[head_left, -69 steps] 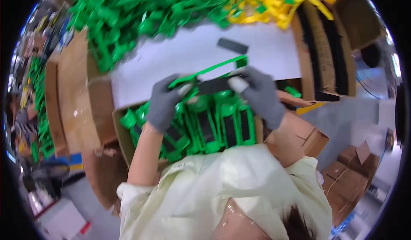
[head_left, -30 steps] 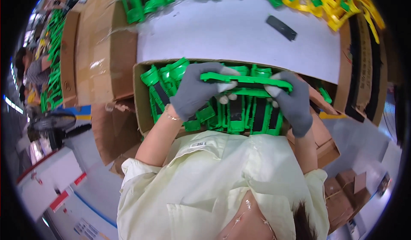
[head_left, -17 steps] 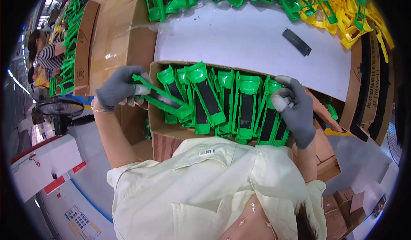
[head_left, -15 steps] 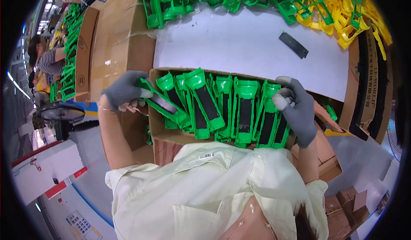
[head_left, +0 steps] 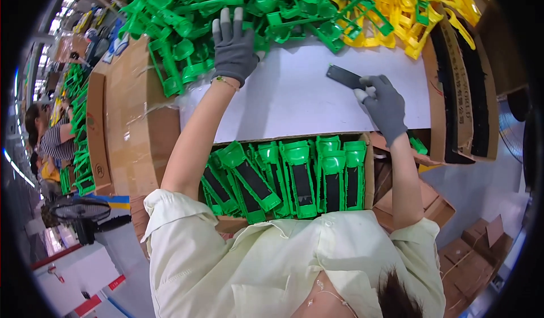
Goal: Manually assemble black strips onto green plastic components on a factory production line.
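Hands are well apart: the left hand, gloved grey, reaches far forward with fingers spread flat into the heap of green plastic parts at the back of the tabletop; whether it grips one I cannot tell. The right hand, also gloved, pinches the near end of a single dark flat strip, which lies on the white tabletop just ahead and to the left of that hand, its long axis slanting from upper left to lower right. The right hand is clearly the nearer to it. One strip is loose. Behind it sits a second heap, of yellow parts. Nearer the body, a cardboard box holds roughly seven upright green pieces with dark inserts.
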Tool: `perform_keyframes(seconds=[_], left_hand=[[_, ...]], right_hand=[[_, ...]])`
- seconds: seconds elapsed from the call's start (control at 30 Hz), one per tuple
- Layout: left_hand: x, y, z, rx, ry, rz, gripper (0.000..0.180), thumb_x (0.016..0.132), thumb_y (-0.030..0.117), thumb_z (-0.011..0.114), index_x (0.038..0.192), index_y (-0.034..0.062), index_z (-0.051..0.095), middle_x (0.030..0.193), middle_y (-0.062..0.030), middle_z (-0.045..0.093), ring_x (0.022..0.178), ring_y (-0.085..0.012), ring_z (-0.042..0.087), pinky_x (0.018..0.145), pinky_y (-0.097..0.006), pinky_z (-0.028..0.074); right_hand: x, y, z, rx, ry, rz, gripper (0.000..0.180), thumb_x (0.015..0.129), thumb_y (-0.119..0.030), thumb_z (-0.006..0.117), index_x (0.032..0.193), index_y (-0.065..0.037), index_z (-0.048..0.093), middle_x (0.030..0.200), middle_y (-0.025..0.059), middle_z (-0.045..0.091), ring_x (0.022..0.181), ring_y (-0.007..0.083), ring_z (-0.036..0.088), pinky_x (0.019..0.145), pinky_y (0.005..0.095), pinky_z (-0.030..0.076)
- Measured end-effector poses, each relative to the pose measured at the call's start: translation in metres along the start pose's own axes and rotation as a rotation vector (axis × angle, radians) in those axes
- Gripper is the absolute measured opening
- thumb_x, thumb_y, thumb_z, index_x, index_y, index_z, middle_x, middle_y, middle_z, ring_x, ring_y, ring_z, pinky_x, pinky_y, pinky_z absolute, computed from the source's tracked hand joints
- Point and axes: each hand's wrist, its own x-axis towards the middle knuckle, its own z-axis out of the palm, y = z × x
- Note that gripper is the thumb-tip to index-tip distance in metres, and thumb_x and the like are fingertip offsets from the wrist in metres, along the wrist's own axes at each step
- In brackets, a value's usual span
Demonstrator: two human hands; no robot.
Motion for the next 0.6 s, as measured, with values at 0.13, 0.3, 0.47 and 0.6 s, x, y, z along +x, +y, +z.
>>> perform_keyframes(seconds=[0.13, 0.3, 0.47, 0.6], left_hand=[[0.005, 0.0, 0.026, -0.006, 0.025, -0.061, 0.038, 0.06, 0.034, 0.075, 0.087, 0.0096, 0.065, 0.137, -0.0137, 0.036, 0.129, -0.0416, 0.024, 0.104, -0.056, 0.019], [-0.009, 0.003, 0.026, -0.125, -0.071, -0.099, 0.025, 0.066, 0.029, 0.071, 0.081, 0.01, 0.067, 0.14, -0.0128, 0.034, 0.128, -0.0397, 0.029, 0.102, -0.051, 0.026], [-0.048, 0.002, -0.024, -0.337, -0.233, -0.05, 0.022, 0.071, 0.024, 0.068, 0.087, 0.009, 0.066, 0.131, -0.0109, 0.047, 0.124, -0.0333, 0.038, 0.095, -0.041, 0.038], [-0.091, -0.005, -0.061, -0.337, -0.361, -0.037, 0.022, 0.076, 0.022, 0.065, 0.094, 0.0101, 0.065, 0.116, -0.0103, 0.058, 0.11, -0.0318, 0.052, 0.085, -0.036, 0.046]], right_hand=[[0.012, 0.012, 0.004, -0.121, 0.012, -0.081, 0.03, 0.073, -0.028, 0.069, 0.097, -0.011, 0.064, 0.09, 0.0031, 0.06, 0.076, 0.0204, 0.06, 0.067, 0.031, 0.047], [0.02, 0.014, 0.01, -0.232, -0.053, -0.135, 0.029, 0.071, -0.027, 0.069, 0.095, -0.012, 0.063, 0.093, 0.0045, 0.061, 0.083, 0.0231, 0.06, 0.071, 0.0342, 0.047], [0.012, 0.02, 0.008, -0.139, -0.134, -0.067, 0.027, 0.07, -0.027, 0.069, 0.091, -0.011, 0.062, 0.094, 0.006, 0.061, 0.086, 0.0263, 0.06, 0.074, 0.0378, 0.047], [0.006, 0.02, 0.008, -0.178, -0.131, -0.11, 0.024, 0.07, -0.023, 0.069, 0.089, -0.009, 0.062, 0.087, 0.005, 0.062, 0.078, 0.0226, 0.06, 0.069, 0.0327, 0.047]])
